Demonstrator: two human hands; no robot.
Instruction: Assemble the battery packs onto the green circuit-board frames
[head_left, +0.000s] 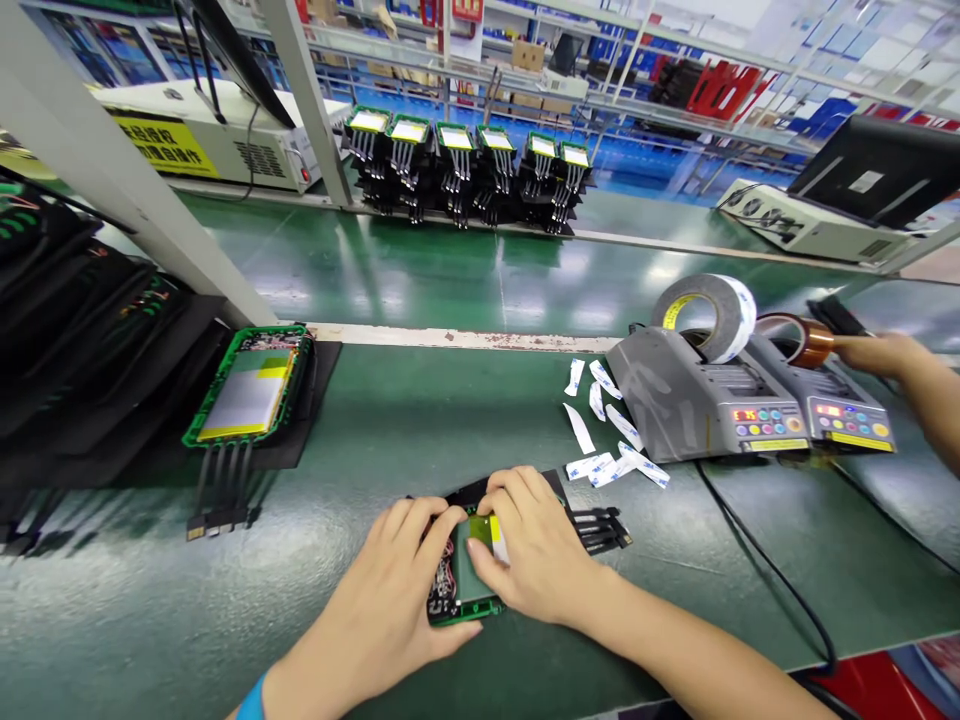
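An opened power bank [466, 578] lies on the bench before me, with a green rim, a circuit board at its left end and a flat battery cell inside. Short black cables [604, 530] stick out to its right. My left hand [386, 585] grips the left end, thumb at the near edge and fingers at the far side. Across the top, my right hand [536, 550] is closed on the case, its thumb over the cell near a yellow strip. Whether its fingertips pinch anything is hidden.
Another opened power bank [247, 395] lies at left beside stacked black pieces [90, 340]. Cut tape strips [579, 428] are scattered near two tape dispensers [697, 400]. A co-worker's hand [874, 352] is at the right. More units [457, 160] stand on the far ledge.
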